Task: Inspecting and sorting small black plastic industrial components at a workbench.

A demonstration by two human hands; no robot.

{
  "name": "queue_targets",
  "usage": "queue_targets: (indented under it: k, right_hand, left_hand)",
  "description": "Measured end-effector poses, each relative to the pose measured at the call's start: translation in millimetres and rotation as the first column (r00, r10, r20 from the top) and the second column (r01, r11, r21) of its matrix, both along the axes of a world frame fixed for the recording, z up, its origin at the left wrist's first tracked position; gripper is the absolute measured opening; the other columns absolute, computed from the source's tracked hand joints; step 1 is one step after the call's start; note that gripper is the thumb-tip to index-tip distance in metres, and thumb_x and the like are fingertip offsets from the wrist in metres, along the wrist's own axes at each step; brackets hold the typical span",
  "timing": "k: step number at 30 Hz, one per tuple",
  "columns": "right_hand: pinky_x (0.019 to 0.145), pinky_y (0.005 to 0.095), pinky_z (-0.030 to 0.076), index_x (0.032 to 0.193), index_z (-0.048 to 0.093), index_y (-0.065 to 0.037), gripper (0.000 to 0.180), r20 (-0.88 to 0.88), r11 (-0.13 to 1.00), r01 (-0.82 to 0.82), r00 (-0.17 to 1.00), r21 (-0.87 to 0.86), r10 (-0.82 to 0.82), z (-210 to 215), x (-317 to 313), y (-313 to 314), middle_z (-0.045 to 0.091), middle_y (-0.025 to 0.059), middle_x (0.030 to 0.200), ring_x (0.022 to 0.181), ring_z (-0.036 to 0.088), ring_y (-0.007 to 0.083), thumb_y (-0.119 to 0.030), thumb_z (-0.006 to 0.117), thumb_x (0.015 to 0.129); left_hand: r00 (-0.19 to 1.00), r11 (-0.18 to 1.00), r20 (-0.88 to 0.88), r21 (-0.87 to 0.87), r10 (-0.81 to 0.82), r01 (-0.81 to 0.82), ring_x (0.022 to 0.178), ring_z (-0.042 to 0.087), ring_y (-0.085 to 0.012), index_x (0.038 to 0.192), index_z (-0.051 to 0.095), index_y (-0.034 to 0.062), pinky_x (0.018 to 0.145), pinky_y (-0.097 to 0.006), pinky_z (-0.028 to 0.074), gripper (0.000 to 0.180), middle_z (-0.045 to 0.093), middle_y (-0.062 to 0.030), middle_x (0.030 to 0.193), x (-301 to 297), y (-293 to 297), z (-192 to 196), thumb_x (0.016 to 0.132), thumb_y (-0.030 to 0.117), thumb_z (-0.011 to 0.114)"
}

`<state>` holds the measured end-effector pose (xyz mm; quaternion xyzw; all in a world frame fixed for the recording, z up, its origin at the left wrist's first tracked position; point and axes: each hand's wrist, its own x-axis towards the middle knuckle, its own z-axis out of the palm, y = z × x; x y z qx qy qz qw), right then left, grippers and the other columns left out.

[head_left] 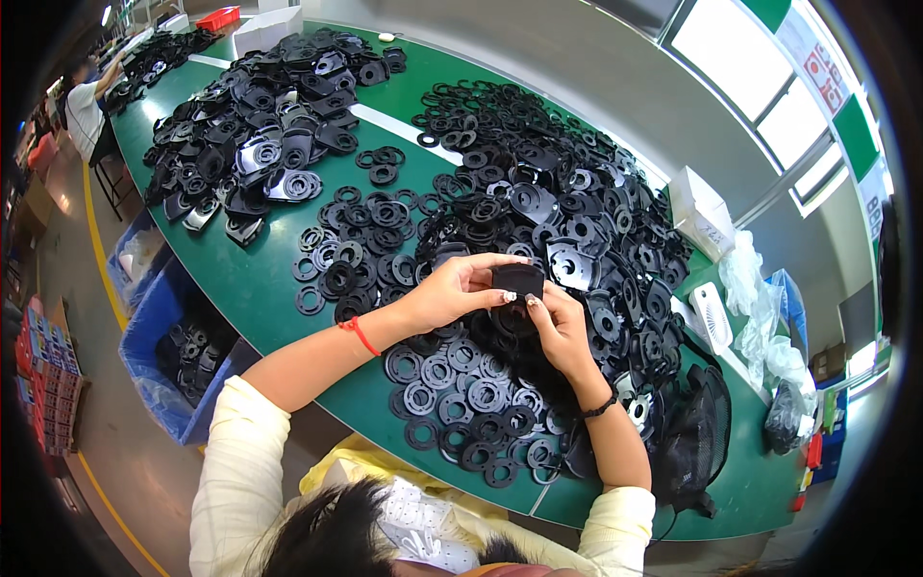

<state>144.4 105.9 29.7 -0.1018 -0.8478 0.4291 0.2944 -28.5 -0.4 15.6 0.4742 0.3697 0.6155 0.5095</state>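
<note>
Between both hands, above the pile, is a black plastic part (519,279) with a flat squarish top; its lower side is hidden by my fingers and the dark pieces behind. My left hand (460,291) pinches its left side, thumb in front and fingers behind. At its lower right, my right hand (561,325) grips it with the thumb in front. Black rings (452,380) lie loosely spread in front of me, below the hands. Behind the hands rises a heap of black plates and rings (577,226), some with round holes.
Another heap of black parts (269,125) covers the green table (260,288) at the far left. A black mesh bag (697,433), white fan (711,317) and white box (702,212) stand right. Blue bins (163,317) sit left below the edge. A person (85,115) works far left.
</note>
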Motion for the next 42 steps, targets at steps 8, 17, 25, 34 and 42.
queue_targets:
  k: [8,17,25,34,42]
  right_hand:
    - [0.067,0.0294,0.044,0.075,0.062,0.004,0.014,0.033,0.995,-0.007,0.999,0.098,0.003,0,0,-3,0.056,0.0102,0.084,0.073,0.056,0.0229,-0.008,0.06,0.082]
    - [0.073,0.0294,0.042,0.074,0.06,0.005,0.018,0.036,1.0,0.003,0.999,0.013,-0.003,-1,0,-8,0.051,0.0102,0.093,0.082,0.053,0.0214,-0.009,0.058,0.085]
    - [0.08,0.0321,0.042,0.081,0.061,0.003,0.014,-0.102,0.987,0.155,0.983,0.04,-0.15,-9,1,3,0.055,0.0144,0.101,0.09,0.054,0.0263,-0.009,0.06,0.086]
    - [0.087,0.0342,0.042,0.088,0.068,-0.001,0.014,-0.047,0.981,0.059,0.998,0.186,-0.052,-2,0,-7,0.057,0.0165,0.107,0.098,0.056,0.0298,-0.008,0.069,0.077]
    - [0.081,0.0326,0.044,0.088,0.068,-0.003,0.012,0.005,0.976,0.073,0.997,0.204,-0.075,0,-2,-9,0.056,0.0125,0.097,0.091,0.056,0.0263,-0.009,0.068,0.078]
  left_hand:
    - [0.948,0.979,-0.265,0.146,0.176,-0.141,0.087,0.057,-0.0086,0.123,0.048,0.003,0.077,-0.024,0.047,0.03,0.062,-0.004,0.1,9,-3,-2,0.094,0.009,0.051]
    - [0.789,0.96,-0.547,0.156,0.28,-0.233,0.077,0.055,-0.0069,0.125,0.048,0.0052,0.07,-0.023,0.046,0.034,0.059,-0.0015,0.091,9,-10,10,0.091,0.008,0.054]
    - [0.977,0.991,-0.165,0.056,0.132,-0.125,0.087,0.052,-0.0042,0.112,0.054,-0.001,0.079,-0.022,0.044,0.023,0.058,0.0015,0.093,2,-4,0,0.095,0.014,0.051]
    - [0.808,0.906,-0.411,0.171,0.423,-0.387,0.063,0.049,-0.0067,0.096,0.059,-0.0007,0.057,-0.024,0.041,0.019,0.053,-0.002,0.074,9,-6,1,0.096,0.016,0.048]
    - [0.749,0.865,-0.434,0.228,0.501,-0.447,0.062,0.048,-0.0061,0.09,0.057,-0.0008,0.056,-0.023,0.04,0.018,0.052,-0.001,0.073,3,-7,4,0.095,0.015,0.049]
